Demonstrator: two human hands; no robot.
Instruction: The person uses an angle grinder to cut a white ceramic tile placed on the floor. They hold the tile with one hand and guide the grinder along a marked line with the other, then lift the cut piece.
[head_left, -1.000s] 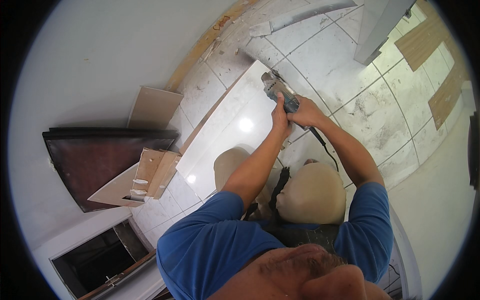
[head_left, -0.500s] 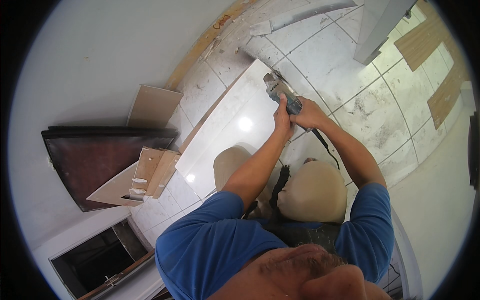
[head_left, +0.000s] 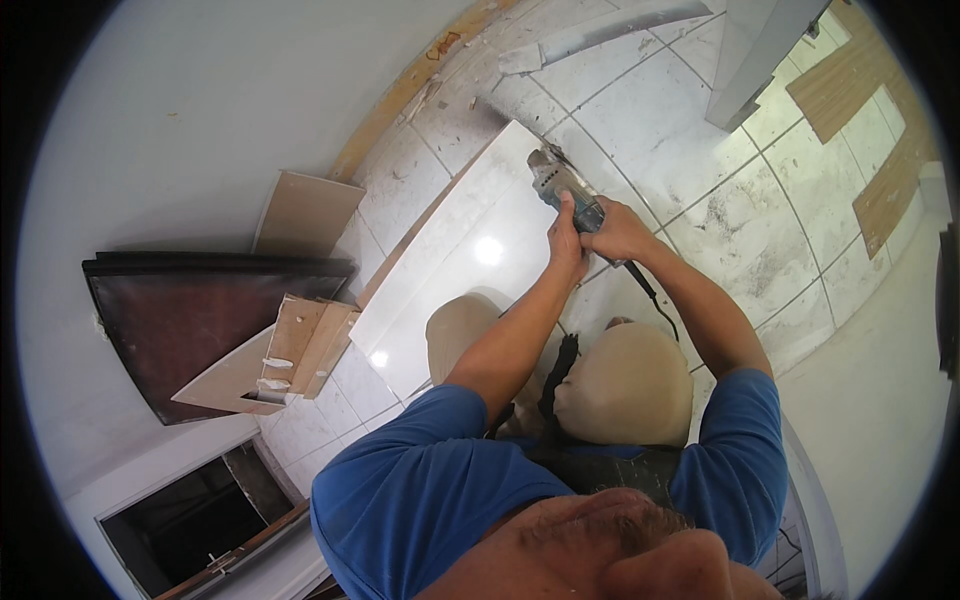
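Note:
A teal and grey angle grinder [head_left: 566,192] lies across the far right edge of a large glossy white tile [head_left: 455,225]. My left hand [head_left: 567,243] is closed round the side of its body, thumb on top. Wrapped round its rear end is my right hand [head_left: 622,234], close beside the left. A black power cord [head_left: 648,285] runs from the grinder back toward my right knee. The grinder's disc is mostly hidden at the tile's edge. Dark dust [head_left: 492,113] blurs the floor just past the tile's far corner.
My knee [head_left: 625,385] is bent beside the tile. To the left, a dark red-brown panel [head_left: 215,325] and cut boards [head_left: 312,340] lean near the wall. A grey-white strip [head_left: 610,35] lies on the tiled floor ahead; wood-look planks [head_left: 850,85] lie at far right.

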